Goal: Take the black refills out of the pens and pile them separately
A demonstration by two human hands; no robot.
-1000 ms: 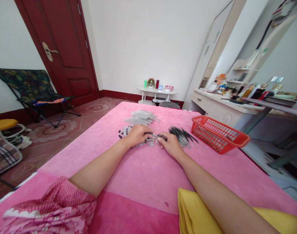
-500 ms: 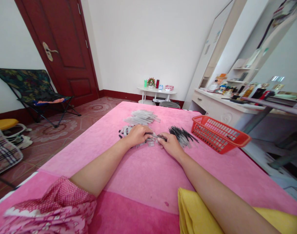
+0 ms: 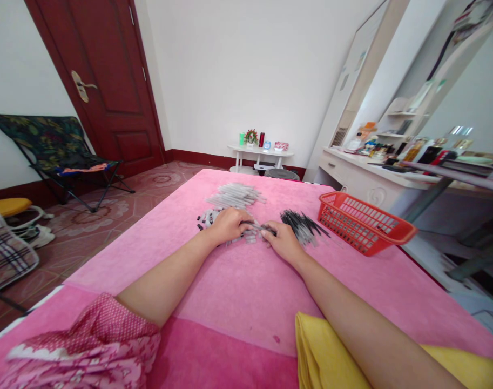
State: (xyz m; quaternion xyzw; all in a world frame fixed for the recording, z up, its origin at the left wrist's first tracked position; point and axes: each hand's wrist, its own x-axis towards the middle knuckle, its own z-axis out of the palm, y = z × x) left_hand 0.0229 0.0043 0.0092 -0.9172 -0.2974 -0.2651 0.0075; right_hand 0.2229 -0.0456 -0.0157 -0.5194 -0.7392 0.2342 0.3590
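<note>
My left hand point(image 3: 231, 224) is closed, pinching one end of a thin dark pen point(image 3: 257, 225). The other end sits between the fingers of my right hand point(image 3: 284, 240), also closed; the fingers partly hide the pen. Under and beside my left hand lie small black and clear pieces point(image 3: 208, 217), which look like pen caps and plugs. Short clear pieces point(image 3: 251, 236) rest on the cloth below the pen. Beyond my left hand is a pile of whitish pen barrels point(image 3: 236, 194). To the right of my right hand lies a heap of black and grey slender pens point(image 3: 303, 224).
An orange plastic basket point(image 3: 365, 224) stands at the right on the pink cloth point(image 3: 230, 302). Yellow fabric point(image 3: 319, 351) lies under my right forearm. A dressing table point(image 3: 351, 167) with bottles is at the right, a folding chair point(image 3: 47, 143) at the left.
</note>
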